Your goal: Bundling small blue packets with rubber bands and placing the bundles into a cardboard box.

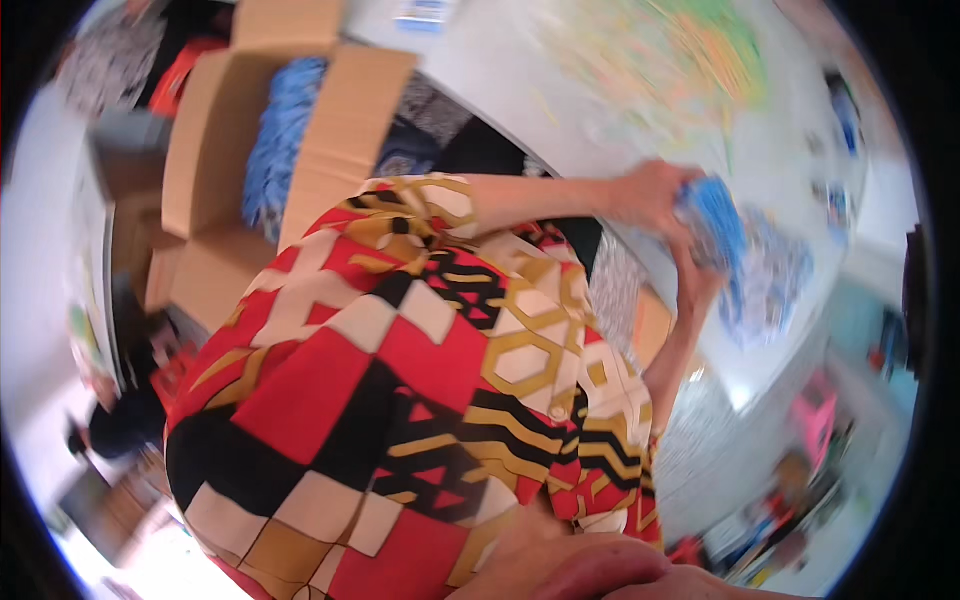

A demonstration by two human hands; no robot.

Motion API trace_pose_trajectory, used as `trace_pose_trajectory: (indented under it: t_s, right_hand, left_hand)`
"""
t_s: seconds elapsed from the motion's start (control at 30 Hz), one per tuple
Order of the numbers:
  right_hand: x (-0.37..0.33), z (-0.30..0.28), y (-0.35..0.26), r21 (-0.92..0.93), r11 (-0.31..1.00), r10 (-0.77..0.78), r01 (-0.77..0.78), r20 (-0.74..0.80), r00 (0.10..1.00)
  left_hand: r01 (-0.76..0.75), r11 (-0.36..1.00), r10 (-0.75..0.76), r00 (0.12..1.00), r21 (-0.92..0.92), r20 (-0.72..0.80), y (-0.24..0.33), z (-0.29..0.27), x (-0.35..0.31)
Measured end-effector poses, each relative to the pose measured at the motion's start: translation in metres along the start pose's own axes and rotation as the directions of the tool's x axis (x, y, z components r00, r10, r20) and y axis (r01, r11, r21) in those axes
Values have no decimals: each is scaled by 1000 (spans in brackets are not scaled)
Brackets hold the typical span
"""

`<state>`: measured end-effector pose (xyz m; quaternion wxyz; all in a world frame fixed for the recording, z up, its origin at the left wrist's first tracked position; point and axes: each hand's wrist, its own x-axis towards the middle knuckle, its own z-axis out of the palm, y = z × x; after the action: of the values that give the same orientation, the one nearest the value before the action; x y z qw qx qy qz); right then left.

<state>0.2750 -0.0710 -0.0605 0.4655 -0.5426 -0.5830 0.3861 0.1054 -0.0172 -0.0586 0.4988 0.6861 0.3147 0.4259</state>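
Note:
Both my hands meet over the white table at the upper right, closed around a blue bundle (715,222). It looks like a stack of small blue pieces, but blur hides its exact kind. My left hand (650,195) grips its near left side, with the fingers curled toward it. From below, my right hand (700,272) holds its lower end; that hand's fingers are partly hidden. Just beyond the bundle lies a loose heap of blue-and-white small packets (770,285). Farther up the table spreads a pile of thin yellow, green and orange strips (690,60).
An open cardboard box (205,150) filled with blue pieces (285,150) stands left of the white table (500,90). A small blue-and-white packet (422,14) lies near the table's far edge. A pink bag (815,415) and assorted items sit at the lower right.

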Motion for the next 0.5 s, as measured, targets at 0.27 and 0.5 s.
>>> trace_pose_trajectory:
  t_s: [0.27,0.5]
  right_hand:
    - [23,26,-73,-84,993,-64,87,250,966]
    - [44,124,-135,54,973,-220,223,488,845]
  left_hand:
    - [-83,988,48,965,-128,-259,62,-50,-28]
    - [-95,951,-40,905,-293,-423,99,-136,-94]
